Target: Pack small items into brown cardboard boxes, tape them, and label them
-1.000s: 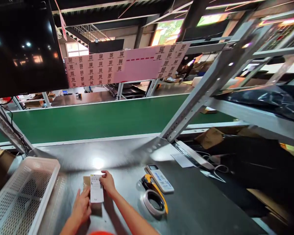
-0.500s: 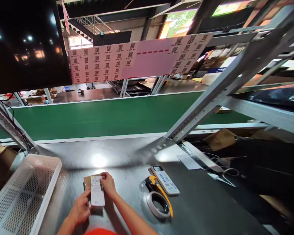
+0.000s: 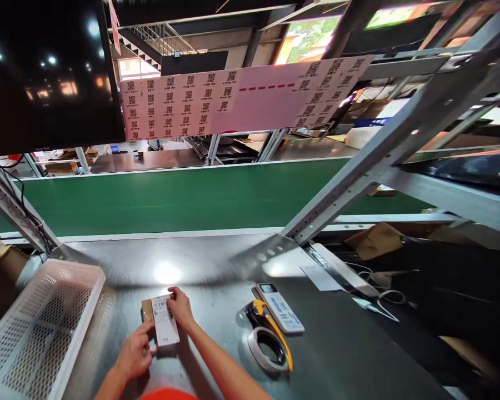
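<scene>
A small brown cardboard box (image 3: 146,312) lies on the metal table in front of me. Over most of its top is a white shipping label (image 3: 165,328) with printed text and a barcode, its lower end close to the box's near edge. My left hand (image 3: 135,351) grips the box at the left and near side, index finger along the edge. At the upper right, my right hand (image 3: 180,309) has its fingers closed on the label's edge against the box. Its fingertips are partly hidden.
A white perforated plastic basket (image 3: 79,328) stands at the left. To the right lie a yellow tape dispenser (image 3: 270,328) with a tape roll and a white handheld device (image 3: 280,308). Behind the table (image 3: 216,261) runs a green conveyor belt (image 3: 183,200); metal posts flank it.
The label has tilted slightly, its top now leaning left. My right hand has shifted a little up and left with its fingers on the label's edge. My left hand stays by the box.
</scene>
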The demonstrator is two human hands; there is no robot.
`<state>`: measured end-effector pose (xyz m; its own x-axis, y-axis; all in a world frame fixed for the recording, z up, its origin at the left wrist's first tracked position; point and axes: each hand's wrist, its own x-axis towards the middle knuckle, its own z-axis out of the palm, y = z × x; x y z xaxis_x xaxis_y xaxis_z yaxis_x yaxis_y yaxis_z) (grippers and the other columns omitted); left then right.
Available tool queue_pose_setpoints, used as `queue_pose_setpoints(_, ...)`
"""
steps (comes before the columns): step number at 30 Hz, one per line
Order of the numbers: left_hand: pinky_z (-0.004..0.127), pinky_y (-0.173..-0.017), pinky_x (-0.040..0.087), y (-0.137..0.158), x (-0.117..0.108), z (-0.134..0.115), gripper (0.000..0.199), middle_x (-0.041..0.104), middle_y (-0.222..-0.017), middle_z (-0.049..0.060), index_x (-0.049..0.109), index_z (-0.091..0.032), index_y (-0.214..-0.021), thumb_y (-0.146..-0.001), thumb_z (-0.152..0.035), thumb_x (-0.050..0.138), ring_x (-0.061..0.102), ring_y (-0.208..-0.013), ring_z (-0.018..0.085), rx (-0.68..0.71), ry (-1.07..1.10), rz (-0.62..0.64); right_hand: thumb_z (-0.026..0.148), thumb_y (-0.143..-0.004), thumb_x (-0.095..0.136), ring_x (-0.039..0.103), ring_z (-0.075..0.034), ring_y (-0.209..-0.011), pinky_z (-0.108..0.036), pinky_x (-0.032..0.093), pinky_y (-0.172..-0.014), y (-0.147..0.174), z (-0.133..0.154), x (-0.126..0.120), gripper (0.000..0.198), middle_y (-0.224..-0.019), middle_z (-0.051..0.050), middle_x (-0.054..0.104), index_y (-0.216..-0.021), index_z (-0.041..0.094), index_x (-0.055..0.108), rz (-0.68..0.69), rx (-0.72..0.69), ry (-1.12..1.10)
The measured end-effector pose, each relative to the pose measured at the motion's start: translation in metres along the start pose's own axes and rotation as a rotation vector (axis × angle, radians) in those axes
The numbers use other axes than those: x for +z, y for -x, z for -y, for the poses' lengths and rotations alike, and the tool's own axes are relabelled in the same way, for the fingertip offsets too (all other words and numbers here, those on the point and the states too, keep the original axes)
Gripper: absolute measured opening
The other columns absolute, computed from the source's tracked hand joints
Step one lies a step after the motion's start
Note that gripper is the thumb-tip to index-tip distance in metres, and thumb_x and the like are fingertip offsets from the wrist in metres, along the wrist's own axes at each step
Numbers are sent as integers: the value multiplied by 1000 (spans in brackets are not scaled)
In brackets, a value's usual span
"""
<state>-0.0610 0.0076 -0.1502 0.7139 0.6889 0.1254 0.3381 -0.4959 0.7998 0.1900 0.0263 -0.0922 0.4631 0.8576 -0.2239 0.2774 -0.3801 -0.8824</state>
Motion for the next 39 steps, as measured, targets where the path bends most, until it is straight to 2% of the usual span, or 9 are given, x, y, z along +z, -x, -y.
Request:
queue_pose_setpoints(9,59,-126,50,-2,-2,-8,20,64,-155,16,61,-22,-75,-76,-2,65,54,-152,37,5,18,-5,9,-82,51,72,-24,-78,-31,57,-71,-2,-14,9,43,-84,-5,73,-119,15,70,23,-140,107)
queue_pose_setpoints(12,60,-127,48,-2,-2,-10,18,65,-155,17,59,-22,-74,-79,-7,68,54,-152,38,-8,29,-20,12,-84,52,73,-27,-97,-38,61,-90,4,-22,14,47,-105,-11,75,-128,14,68,28,-250,167)
queue_pose_setpoints(17,56,-123,53,-5,-5,-17,23,71,-146,16,55,-23,-71,-83,-12,72,62,-145,36,27,61,-42,12,-82,54,64,-31,-129,-44,53,-118,18,-37,25,64,-134,-16,67,-145,16,62,15,-400,296)
queue_pose_setpoints(23,54,-124,52,-6,-7,-17,22,70,-148,16,57,-22,-71,-84,-15,72,60,-147,35,35,50,-22,12,-89,52,63,-30,-131,-43,54,-119,23,-45,30,63,-140,-19,63,-152,12,56,19,-446,458)
queue_pose_setpoints(26,55,-128,48,-4,-5,-16,22,69,-151,14,56,-22,-71,-81,-11,72,53,-153,36,5,57,3,8,-91,50,51,-40,-148,-57,46,-125,21,-43,31,65,-158,-26,53,-156,11,55,26,-455,552)
queue_pose_setpoints(28,55,-130,45,-4,-5,-18,22,70,-150,11,55,-22,-72,-81,-10,70,53,-153,35,3,69,6,8,-96,47,39,-43,-159,-65,35,-130,22,-42,27,60,-168,-25,44,-155,12,60,71,-500,600)
queue_pose_setpoints(31,55,-130,46,-4,-6,-23,22,71,-148,12,54,-23,-71,-82,-10,69,57,-150,34,0,90,-10,22,-107,54,37,-36,-162,-61,26,-137,24,-41,11,48,-169,-13,48,-153,21,65,320,-681,641)
queue_pose_setpoints(34,55,-131,44,-5,-8,-26,23,73,-144,12,54,-23,-70,-81,-10,69,59,-149,32,4,111,-9,40,-107,64,37,-33,-162,-60,26,-138,23,-42,-12,62,-172,-10,42,-165,22,52,509,-761,738)
queue_pose_setpoints(39,56,-130,45,-6,-13,-27,21,72,-146,12,57,-22,-70,-83,-11,68,57,-150,34,26,111,5,37,-112,54,27,-41,-165,-73,23,-134,7,-34,-17,65,-175,-19,28,-170,12,41,436,-659,881)
